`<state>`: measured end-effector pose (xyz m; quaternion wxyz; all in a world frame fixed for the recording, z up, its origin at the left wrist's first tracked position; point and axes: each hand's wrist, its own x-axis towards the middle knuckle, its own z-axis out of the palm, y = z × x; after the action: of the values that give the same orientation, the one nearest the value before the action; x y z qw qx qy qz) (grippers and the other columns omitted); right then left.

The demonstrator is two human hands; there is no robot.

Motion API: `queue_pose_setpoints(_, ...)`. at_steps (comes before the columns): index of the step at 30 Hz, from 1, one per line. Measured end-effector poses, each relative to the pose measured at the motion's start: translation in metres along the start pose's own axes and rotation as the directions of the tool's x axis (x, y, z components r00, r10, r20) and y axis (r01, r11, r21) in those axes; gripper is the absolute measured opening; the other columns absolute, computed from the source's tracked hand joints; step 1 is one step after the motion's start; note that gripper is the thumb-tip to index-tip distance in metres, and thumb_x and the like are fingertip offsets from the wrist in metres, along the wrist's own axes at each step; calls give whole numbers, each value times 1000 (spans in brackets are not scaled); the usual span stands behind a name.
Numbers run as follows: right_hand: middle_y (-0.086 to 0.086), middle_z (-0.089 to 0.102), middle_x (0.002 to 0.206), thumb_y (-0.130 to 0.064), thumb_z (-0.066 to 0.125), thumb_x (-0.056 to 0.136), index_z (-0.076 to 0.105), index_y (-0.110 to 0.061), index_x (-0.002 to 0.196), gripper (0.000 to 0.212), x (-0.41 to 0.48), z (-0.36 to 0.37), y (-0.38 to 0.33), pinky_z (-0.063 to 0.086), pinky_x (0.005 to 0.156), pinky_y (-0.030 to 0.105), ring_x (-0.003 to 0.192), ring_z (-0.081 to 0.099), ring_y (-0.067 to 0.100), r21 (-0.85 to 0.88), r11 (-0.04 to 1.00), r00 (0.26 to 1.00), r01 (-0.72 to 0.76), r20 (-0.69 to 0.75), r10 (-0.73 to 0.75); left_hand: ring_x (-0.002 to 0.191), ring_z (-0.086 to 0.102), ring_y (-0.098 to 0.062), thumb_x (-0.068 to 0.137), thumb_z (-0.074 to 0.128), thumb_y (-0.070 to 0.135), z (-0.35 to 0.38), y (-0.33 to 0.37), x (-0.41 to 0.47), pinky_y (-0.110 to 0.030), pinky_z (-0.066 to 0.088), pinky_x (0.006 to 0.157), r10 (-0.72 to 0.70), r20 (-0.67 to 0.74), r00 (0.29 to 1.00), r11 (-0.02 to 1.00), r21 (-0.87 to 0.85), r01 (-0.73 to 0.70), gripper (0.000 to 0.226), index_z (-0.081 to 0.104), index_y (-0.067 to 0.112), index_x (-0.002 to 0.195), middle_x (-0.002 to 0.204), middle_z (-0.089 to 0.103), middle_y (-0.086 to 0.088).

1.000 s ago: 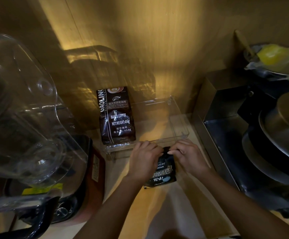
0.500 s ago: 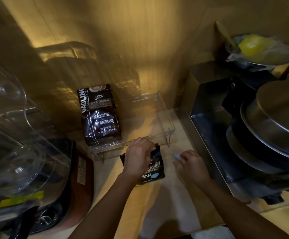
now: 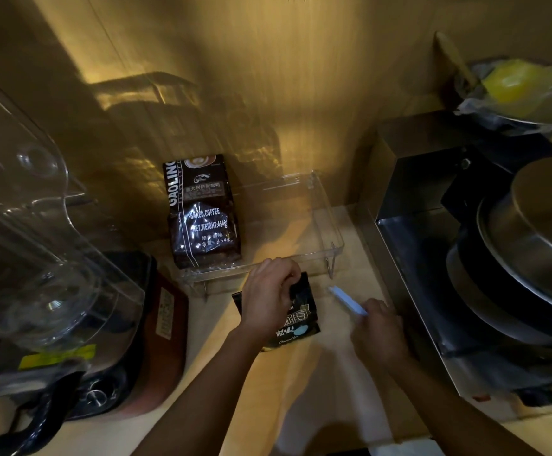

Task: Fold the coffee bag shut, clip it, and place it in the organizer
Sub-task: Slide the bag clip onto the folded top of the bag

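I am pinning the folded top of the small coffee bag (image 3: 296, 319) against the table (image 3: 304, 383) with my left hand (image 3: 268, 299), fingers curled tight on the crease, just in front of the organizer (image 3: 329, 225). My right hand (image 3: 378, 334) is closed on the pale blue clip (image 3: 347, 300), its long end pointing toward the bag. I am judging that the fold must stay flat and taut while I am sliding the clip across the full width. The bag is glossy, crinkly foil; the clip is a slim, stiff plastic bar; the organizer is clear, hard-walled plastic, holding a bigger coffee bag (image 3: 202, 212).
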<state>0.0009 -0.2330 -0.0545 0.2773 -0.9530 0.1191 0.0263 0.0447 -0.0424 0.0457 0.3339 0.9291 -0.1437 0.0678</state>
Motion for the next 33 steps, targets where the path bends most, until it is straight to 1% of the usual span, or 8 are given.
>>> queue_pose_setpoints(3, 6, 55, 90, -3, 48, 88, 51, -10, 89, 7, -1, -11, -11, 37, 58, 24, 76, 54, 20, 274, 954, 991, 120, 24, -131, 74, 45, -25, 72, 52, -14, -4, -3, 4, -30, 23, 62, 52, 48, 997, 992, 111, -57, 32, 65, 14, 75, 71, 48, -4)
queue_pose_setpoints(7, -6, 50, 85, -7, 49, 90, 53, -14, 94, 9, 0, -30, -29, 34, 56, 13, 72, 50, 9, 332, 895, 952, 297, -26, -306, 75, 35, -16, 83, 55, 1, -4, -4, 12, -29, 22, 61, 78, 108, 991, 971, 217, -100, 27, 67, 20, 97, 74, 41, 3)
queue_pose_setpoints(10, 0, 51, 88, -2, 52, 88, 56, -6, 95, 9, 4, -41, -37, 38, 64, 29, 76, 51, 21, 280, 859, 900, 429, -51, -432, 77, 35, -14, 85, 56, 11, -5, -3, 14, -29, 24, 63, 105, 193, 976, 970, 198, -143, 23, 64, 22, 103, 79, 46, 1)
queue_pose_setpoints(14, 15, 58, 88, 0, 53, 87, 57, -2, 95, 9, 9, -49, -39, 42, 66, 38, 77, 52, 28, 247, 814, 846, 526, -51, -531, 79, 34, -12, 81, 62, 34, -15, -6, 12, -30, 17, 62, 171, 297, 939, 962, 155, -224, 24, 62, 24, 102, 82, 45, 5)
queue_pose_setpoints(19, 2, 53, 85, -9, 63, 83, 56, -7, 93, 13, 12, -52, -39, 45, 63, 38, 74, 52, 21, 281, 807, 847, 519, -38, -531, 81, 44, -18, 89, 53, 25, -16, -4, 12, -26, 14, 64, 232, 262, 937, 942, 178, -284, 18, 64, 15, 98, 80, 53, -2)
queue_pose_setpoints(21, 1, 54, 84, -10, 69, 77, 57, -8, 93, 20, 12, -51, -37, 44, 61, 33, 72, 54, 21, 247, 816, 848, 522, -55, -526, 80, 43, -16, 90, 51, 24, -16, -3, 11, -25, 14, 64, 231, 263, 937, 947, 162, -279, 18, 65, 14, 98, 81, 55, -4)
queue_pose_setpoints(25, 13, 64, 85, 2, 69, 73, 60, -3, 97, 25, 8, -45, -34, 40, 62, 21, 69, 60, 26, 157, 770, 786, 618, -98, -610, 80, 39, -12, 91, 49, 19, -19, -4, 10, -26, 15, 65, 193, 283, 940, 965, 120, -234, 17, 64, 13, 97, 80, 52, -2)
queue_pose_setpoints(33, 17, 69, 88, -2, 56, 74, 61, 2, 103, 30, 6, -49, -32, 44, 69, 29, 74, 65, 29, 113, 725, 733, 680, -118, -670, 88, 45, -23, 94, 43, 18, -21, -2, 12, -28, 20, 70, 21, 350, 936, 999, 21, -30, 21, 62, 11, 87, 82, 48, -4)
